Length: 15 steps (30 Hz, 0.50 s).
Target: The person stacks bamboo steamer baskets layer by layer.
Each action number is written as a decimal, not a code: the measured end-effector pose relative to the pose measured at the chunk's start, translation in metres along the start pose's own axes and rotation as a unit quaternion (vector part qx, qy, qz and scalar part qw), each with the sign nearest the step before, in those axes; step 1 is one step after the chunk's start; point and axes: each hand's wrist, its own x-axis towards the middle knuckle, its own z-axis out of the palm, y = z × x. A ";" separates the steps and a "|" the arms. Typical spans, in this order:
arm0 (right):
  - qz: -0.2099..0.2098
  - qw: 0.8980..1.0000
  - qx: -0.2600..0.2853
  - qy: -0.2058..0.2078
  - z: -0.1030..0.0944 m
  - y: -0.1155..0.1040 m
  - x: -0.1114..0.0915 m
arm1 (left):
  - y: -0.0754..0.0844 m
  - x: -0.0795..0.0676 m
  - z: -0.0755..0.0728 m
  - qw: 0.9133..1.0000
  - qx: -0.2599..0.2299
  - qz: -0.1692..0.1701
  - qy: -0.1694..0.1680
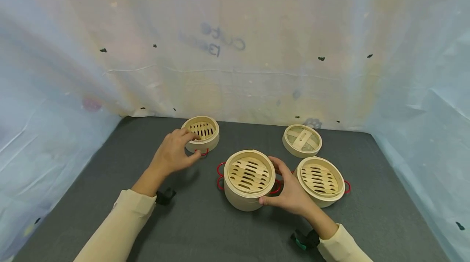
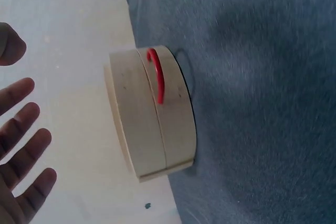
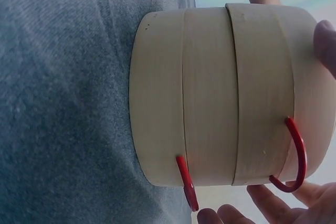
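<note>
Cream sleeves (image 1: 121,221) sit nearest my cam; right grip (image 1: 290,190) holds the stacked steamer (image 1: 245,203) mid-table (image 1: 205,233), axis vertical, slatted top (image 1: 249,173) up, red loops (image 1: 218,169) poking sideways. Left grip (image 1: 173,152)'s wide, near the back-left steamer (image 1: 209,144).

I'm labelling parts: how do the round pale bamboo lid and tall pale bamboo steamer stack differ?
The lid is low; the steamer stack is taller. A strap crosses the lid's top; slots pierce the stack's. The stack has red handles; the lid shows none. Both are round.
</note>
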 end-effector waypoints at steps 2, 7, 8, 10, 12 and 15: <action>-0.003 1.000 0.001 0.000 0.000 0.000 0.000 | -0.004 0.003 0.001 1.000 0.002 0.003 -0.008; -0.009 1.000 0.001 0.000 -0.001 0.001 0.001 | -0.017 0.007 0.005 1.000 0.014 0.002 -0.024; -0.010 1.000 -0.001 -0.001 -0.001 0.002 0.001 | -0.020 0.008 0.006 1.000 0.014 0.001 -0.026; -0.008 1.000 -0.003 0.000 -0.001 0.002 0.001 | -0.025 0.008 0.009 1.000 0.012 -0.001 -0.029; -0.006 1.000 -0.003 0.002 -0.001 0.003 0.000 | -0.030 0.008 0.011 0.999 0.012 -0.002 -0.030; -0.001 1.000 -0.003 0.005 0.000 0.004 -0.001 | -0.034 0.008 0.015 0.999 0.012 -0.004 -0.032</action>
